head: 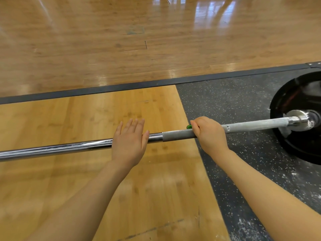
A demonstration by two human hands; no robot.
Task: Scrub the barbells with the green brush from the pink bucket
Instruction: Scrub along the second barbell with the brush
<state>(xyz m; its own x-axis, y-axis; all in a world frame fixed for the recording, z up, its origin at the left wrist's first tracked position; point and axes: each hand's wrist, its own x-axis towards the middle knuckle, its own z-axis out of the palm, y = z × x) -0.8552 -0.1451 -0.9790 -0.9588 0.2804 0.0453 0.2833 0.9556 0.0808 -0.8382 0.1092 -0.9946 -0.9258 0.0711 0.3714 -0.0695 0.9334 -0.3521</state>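
**Brush on the bar**

My right hand (209, 134) curls its fingers round the green brush (189, 126), holding it against the barbell (177, 134) on its rough grey section; only a bit of green shows past my knuckles. Left hand (129, 141) lies flat on the shiny part, fingers straight & slightly spread. Bar runs left-right over the wood platform (86, 119); black plate (295, 145) at right end sits on the rubber mat (225, 105).

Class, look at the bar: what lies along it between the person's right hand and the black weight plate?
In the head view, only the chalk-whitened knurled bar with a small striped mark, then the shiny collar, separates the right hand from the plate.
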